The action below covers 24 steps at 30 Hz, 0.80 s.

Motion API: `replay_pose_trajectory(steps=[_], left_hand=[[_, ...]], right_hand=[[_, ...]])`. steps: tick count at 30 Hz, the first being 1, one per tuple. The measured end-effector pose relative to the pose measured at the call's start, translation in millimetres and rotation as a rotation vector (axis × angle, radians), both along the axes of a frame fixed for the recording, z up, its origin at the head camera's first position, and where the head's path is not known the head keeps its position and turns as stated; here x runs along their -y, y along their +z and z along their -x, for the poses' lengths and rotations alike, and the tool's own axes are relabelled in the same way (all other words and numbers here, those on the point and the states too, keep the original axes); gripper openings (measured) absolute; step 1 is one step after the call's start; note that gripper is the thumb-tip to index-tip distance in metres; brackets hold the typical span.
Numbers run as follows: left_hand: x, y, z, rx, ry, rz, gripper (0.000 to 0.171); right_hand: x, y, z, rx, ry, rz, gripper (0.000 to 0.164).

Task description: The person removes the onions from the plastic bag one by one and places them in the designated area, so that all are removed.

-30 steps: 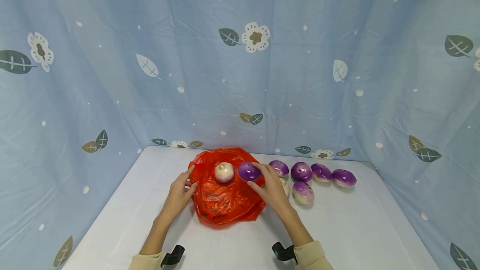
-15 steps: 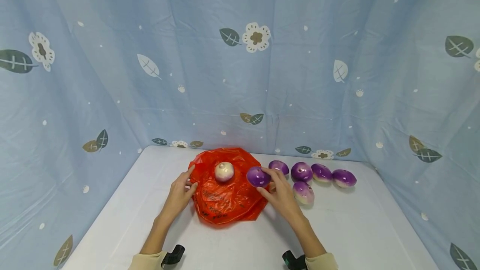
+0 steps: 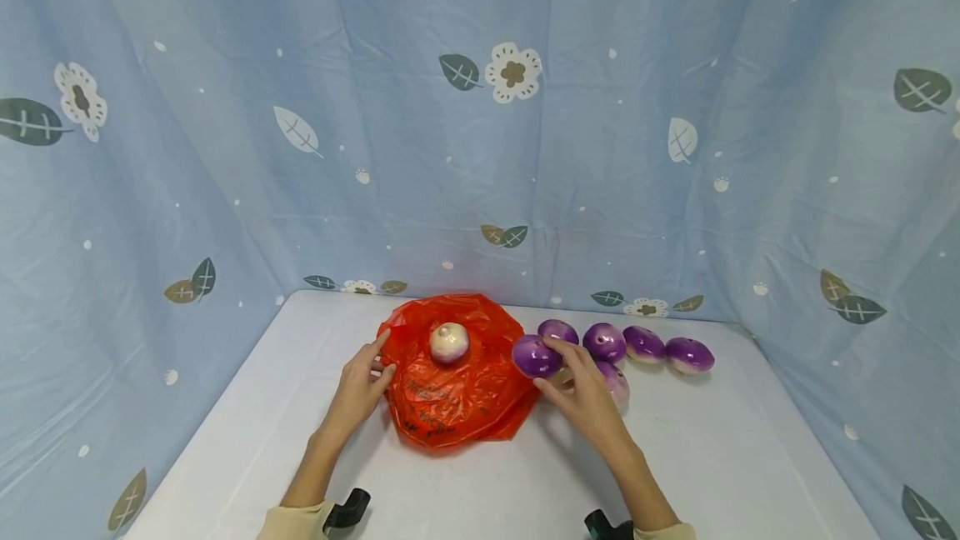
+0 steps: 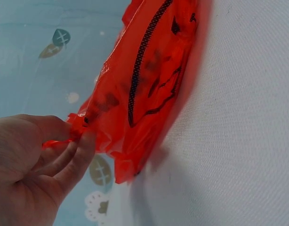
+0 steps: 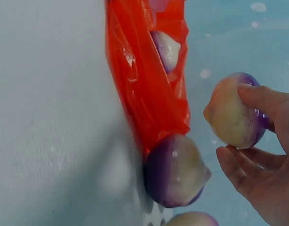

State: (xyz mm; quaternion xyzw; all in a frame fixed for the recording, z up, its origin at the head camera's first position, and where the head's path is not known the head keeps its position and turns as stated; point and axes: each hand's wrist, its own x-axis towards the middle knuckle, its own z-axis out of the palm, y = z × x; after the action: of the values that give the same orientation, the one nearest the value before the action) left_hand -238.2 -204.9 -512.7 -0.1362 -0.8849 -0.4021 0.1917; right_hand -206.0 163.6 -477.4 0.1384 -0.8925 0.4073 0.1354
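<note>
A red plastic bag (image 3: pixel 461 411) lies spread on the white table, its mouth facing up. Inside it sits one purple-and-cream turnip (image 3: pixel 448 345), glossy, cream end up. At the bag's left edge my left hand (image 3: pixel 358 387) pinches the rim; the left wrist view shows thin red plastic between thumb and fingers. My right hand (image 3: pixel 588 407) grips another turnip (image 5: pixel 229 113) between thumb and fingertips, raised just off the bag's right side. Its purple end faces up in the head view. Below it in the right wrist view, a turnip (image 5: pixel 175 170) rests against the bag.
Several more turnips lie to the right of the bag, from the one near the back (image 3: pixel 557 331) to the rightmost one (image 3: pixel 688 355). One turnip (image 3: pixel 617 388) is partly covered by my right hand. A blue patterned curtain (image 3: pixel 480 148) surrounds the table (image 3: pixel 720 457).
My right hand has moved right with the turnip, from over the bag to beyond its right edge. The left hand stays at the bag's rim.
</note>
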Motion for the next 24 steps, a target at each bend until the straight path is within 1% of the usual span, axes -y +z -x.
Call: replay_pose_trajectory(steps=[4, 8, 15, 17, 20, 24], left_hand=[[0, 0.7, -0.4, -0.005, 0.001, 0.001, 0.062], [0, 1.8, -0.6, -0.005, 0.004, 0.002, 0.061], [0, 2.9, -1.1, 0.012, 0.002, 0.0, 0.062], [0, 2.6, -0.9, 0.015, 0.002, 0.0, 0.062], [0, 2.0, -0.7, 0.016, 0.002, 0.002, 0.063], [0, 2.5, -0.9, 0.022, 0.006, 0.003, 0.063]], right_hand=[[-8, 0.9, -2.3, -0.013, -0.013, -0.019, 0.063], [-16, 2.8, -4.8, -0.048, -0.022, -0.022, 0.064], [-32, 6.6, -9.4, -0.095, -0.037, -0.01, 0.063], [-36, 7.3, -10.5, -0.11, -0.052, -0.021, 0.063], [-43, 7.7, -11.5, -0.13, -0.075, -0.031, 0.064], [-50, 7.3, -10.9, -0.149, -0.077, -0.028, 0.066]])
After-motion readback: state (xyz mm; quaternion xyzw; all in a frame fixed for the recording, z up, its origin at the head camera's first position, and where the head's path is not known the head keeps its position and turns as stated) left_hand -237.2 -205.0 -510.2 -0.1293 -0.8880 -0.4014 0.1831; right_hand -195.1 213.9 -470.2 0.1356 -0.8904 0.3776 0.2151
